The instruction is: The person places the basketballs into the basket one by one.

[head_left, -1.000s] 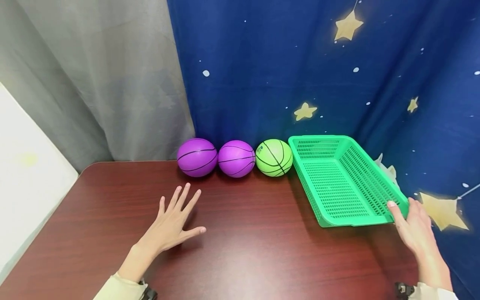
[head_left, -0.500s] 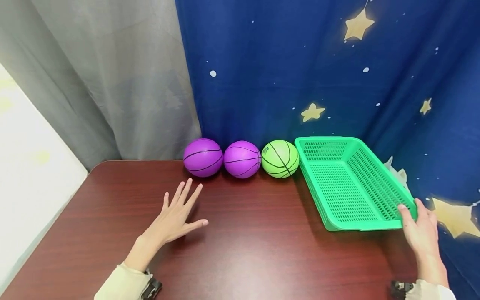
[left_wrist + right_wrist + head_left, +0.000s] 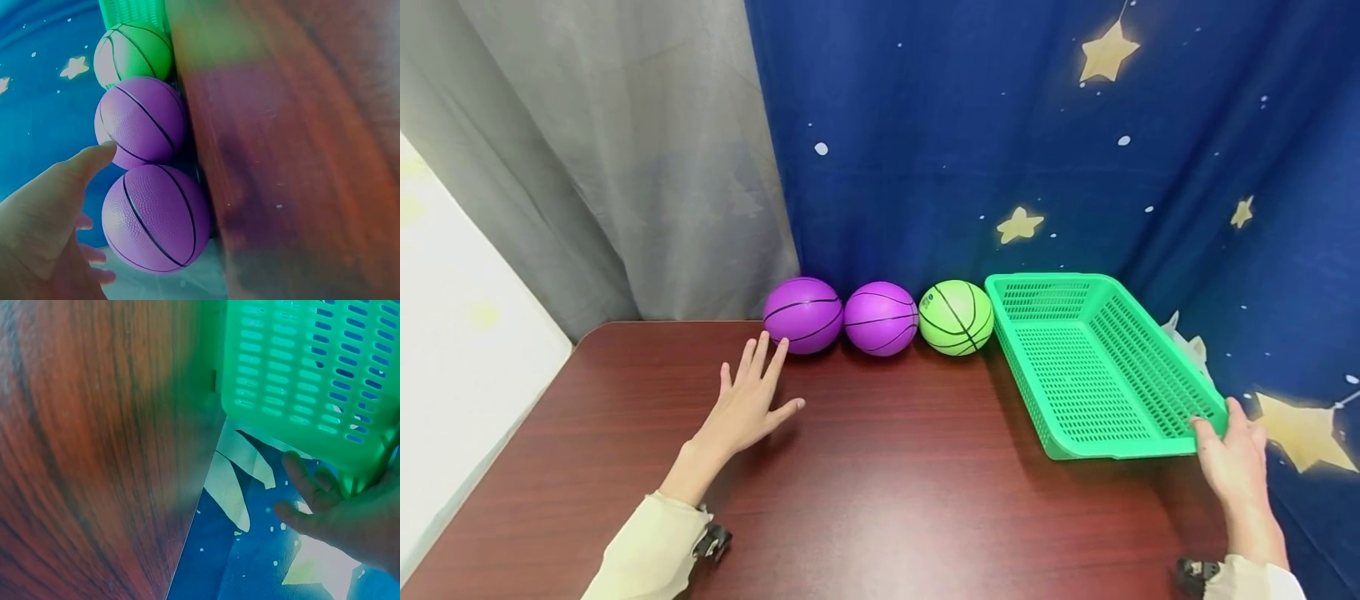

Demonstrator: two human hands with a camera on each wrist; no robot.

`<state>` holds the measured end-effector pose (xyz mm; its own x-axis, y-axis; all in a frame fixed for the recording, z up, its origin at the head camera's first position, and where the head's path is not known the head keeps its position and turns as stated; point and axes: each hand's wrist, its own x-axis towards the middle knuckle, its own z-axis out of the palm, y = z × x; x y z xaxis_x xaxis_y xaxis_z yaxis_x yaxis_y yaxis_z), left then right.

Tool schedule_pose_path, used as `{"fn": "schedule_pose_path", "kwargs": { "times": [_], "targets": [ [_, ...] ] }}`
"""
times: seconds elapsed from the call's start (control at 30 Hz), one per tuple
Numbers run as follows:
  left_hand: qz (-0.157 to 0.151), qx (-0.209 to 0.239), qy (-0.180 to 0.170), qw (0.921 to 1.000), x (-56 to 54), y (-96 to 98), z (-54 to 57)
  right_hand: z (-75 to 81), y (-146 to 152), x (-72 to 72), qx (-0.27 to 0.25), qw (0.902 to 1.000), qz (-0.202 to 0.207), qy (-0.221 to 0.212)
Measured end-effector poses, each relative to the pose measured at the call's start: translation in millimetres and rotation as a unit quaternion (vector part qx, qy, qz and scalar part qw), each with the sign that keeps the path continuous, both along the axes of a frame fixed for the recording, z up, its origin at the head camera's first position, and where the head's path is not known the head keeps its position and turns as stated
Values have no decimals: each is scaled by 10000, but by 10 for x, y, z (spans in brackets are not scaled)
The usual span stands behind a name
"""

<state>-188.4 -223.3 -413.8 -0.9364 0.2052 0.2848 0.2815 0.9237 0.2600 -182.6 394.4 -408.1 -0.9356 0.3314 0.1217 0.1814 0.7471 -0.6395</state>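
Two purple balls with black lines stand side by side at the back of the table: the left purple ball (image 3: pixel 803 312) and the middle purple ball (image 3: pixel 882 318). A lime-green ball (image 3: pixel 957 317) sits to their right, against a green plastic basket (image 3: pixel 1051 446). My left hand (image 3: pixel 747 408) is spread over the table just in front of the left purple ball, its fingers straight; in the left wrist view the hand (image 3: pixel 50 219) has nothing in its grasp. My right hand (image 3: pixel 1234 462) grips the basket's near right corner, thumb inside the rim and fingers outside.
The dark red wooden table (image 3: pixel 880 483) ends at the back against a grey curtain (image 3: pixel 692 167) and a blue star-patterned curtain (image 3: pixel 925 125). A white surface (image 3: pixel 467 350) lies beyond its left edge. Both wrists carry small black devices.
My left hand has moved forward towards the left purple ball. My right hand keeps its hold on the basket corner. The whole view has shifted slightly.
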Motion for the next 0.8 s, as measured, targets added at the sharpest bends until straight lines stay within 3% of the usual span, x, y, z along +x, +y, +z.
{"fn": "schedule_pose_path", "kwargs": {
  "times": [0.23,0.63,0.8],
  "targets": [
    [151,231,117,9995,-217,-11,47,6,-22,-11,-1,9999,-147,-37],
    [152,454,265,9985,-560,28,100,-4,-17,14,-67,9996,-254,-90],
    [145,349,261,9989,-738,42,154,8,-27,22,-98,9995,-256,-144]
  ]
}}
